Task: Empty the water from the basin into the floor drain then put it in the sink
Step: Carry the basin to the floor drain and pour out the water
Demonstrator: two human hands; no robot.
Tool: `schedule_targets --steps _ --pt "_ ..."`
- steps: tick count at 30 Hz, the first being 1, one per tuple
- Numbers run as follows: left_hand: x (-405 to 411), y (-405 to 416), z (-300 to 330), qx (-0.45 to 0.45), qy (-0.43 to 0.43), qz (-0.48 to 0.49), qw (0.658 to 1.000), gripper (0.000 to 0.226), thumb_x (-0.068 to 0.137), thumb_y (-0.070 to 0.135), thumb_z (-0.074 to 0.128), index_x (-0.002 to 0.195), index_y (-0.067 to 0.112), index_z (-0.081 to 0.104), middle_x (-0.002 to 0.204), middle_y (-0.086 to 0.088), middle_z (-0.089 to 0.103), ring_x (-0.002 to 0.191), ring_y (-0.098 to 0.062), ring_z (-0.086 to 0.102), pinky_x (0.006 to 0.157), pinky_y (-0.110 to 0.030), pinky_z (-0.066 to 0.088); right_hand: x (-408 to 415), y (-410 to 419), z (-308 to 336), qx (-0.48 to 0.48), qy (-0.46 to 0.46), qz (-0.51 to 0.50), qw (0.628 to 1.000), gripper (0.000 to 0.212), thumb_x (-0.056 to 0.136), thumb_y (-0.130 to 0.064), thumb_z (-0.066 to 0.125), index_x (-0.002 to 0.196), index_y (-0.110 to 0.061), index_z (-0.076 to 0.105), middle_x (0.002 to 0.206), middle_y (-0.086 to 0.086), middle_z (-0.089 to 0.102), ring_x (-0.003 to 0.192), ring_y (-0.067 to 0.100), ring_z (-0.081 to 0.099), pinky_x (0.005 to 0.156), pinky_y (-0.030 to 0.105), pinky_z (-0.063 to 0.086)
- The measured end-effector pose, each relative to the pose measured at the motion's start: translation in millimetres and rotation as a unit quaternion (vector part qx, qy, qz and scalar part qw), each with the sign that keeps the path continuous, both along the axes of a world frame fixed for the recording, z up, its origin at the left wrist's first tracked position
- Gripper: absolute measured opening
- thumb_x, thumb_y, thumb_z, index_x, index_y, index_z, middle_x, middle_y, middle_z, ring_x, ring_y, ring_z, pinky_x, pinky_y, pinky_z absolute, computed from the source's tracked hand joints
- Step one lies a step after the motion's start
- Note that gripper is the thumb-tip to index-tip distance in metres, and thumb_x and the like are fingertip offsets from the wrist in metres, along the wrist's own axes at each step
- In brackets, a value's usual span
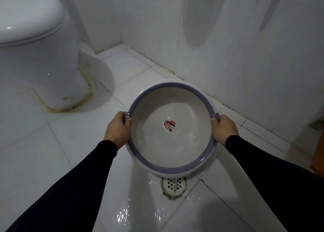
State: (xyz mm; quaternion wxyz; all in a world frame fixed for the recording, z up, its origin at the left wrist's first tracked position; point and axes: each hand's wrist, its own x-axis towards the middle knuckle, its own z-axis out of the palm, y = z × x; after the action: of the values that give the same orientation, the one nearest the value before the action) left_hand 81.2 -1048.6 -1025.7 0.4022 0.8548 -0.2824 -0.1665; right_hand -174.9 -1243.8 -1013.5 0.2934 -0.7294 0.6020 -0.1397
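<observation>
A round white basin [150, 107] with a purple rim and a leaf picture on its bottom hangs above the tiled floor. It tilts toward me, and clear water lies pooled in its near side. My left hand [117, 130] grips the left handle and my right hand [224, 128] grips the right handle. Just below the basin's near edge lies the white grated floor drain [174, 186], partly covered by the basin. The tiles around the drain are wet and shiny. No sink is in view.
A white toilet [35, 47] stands at the left, its base stained at the floor. Tiled walls [245, 47] meet in a corner behind the basin. An orange-brown object [318, 154] shows at the right edge.
</observation>
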Motion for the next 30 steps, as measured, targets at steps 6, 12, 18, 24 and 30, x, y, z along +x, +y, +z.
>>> schedule_targets --steps 6,12,18,24,30 --pt "-2 1 6 -0.002 0.004 0.000 1.000 0.017 0.097 0.033 0.040 0.101 0.021 0.052 0.085 -0.002 0.059 0.079 -0.030 0.062 0.072 -0.045 0.057 -1 1 3 -0.004 -0.001 -0.001 1.000 0.037 0.099 -0.028 0.038 0.110 0.003 0.054 0.107 0.022 0.063 0.088 0.029 0.058 0.069 0.025 0.038" --pt "-2 2 9 -0.007 0.004 -0.004 1.000 0.015 0.096 0.031 0.042 0.103 0.022 0.052 0.085 0.000 0.060 0.080 -0.028 0.062 0.073 -0.045 0.057 -2 2 5 -0.002 -0.007 -0.003 1.000 0.037 0.098 -0.027 0.039 0.113 0.003 0.054 0.111 0.023 0.062 0.098 0.033 0.060 0.071 0.025 0.037" --pt "-2 2 10 -0.004 0.009 -0.005 1.000 0.018 0.096 0.031 0.043 0.106 0.022 0.053 0.089 -0.001 0.060 0.083 -0.029 0.062 0.075 -0.047 0.057 -3 2 5 -0.001 -0.016 -0.005 1.000 0.037 0.098 -0.029 0.039 0.110 0.003 0.054 0.109 0.022 0.062 0.096 0.031 0.060 0.071 0.025 0.038" --pt "-2 3 10 -0.005 0.007 -0.006 1.000 0.014 0.095 0.030 0.043 0.104 0.024 0.053 0.085 0.001 0.060 0.077 -0.025 0.061 0.071 -0.042 0.056 -5 3 5 -0.002 -0.011 -0.006 1.000 0.037 0.098 -0.028 0.038 0.111 0.003 0.054 0.110 0.022 0.062 0.097 0.032 0.060 0.072 0.025 0.039" --pt "-4 2 11 -0.001 0.002 -0.007 1.000 0.014 0.096 0.030 0.043 0.103 0.023 0.052 0.081 0.003 0.059 0.077 -0.027 0.063 0.071 -0.044 0.057 -6 4 5 -0.002 -0.003 -0.009 1.000 0.037 0.098 -0.028 0.038 0.111 0.004 0.053 0.110 0.024 0.062 0.098 0.034 0.060 0.072 0.025 0.039"
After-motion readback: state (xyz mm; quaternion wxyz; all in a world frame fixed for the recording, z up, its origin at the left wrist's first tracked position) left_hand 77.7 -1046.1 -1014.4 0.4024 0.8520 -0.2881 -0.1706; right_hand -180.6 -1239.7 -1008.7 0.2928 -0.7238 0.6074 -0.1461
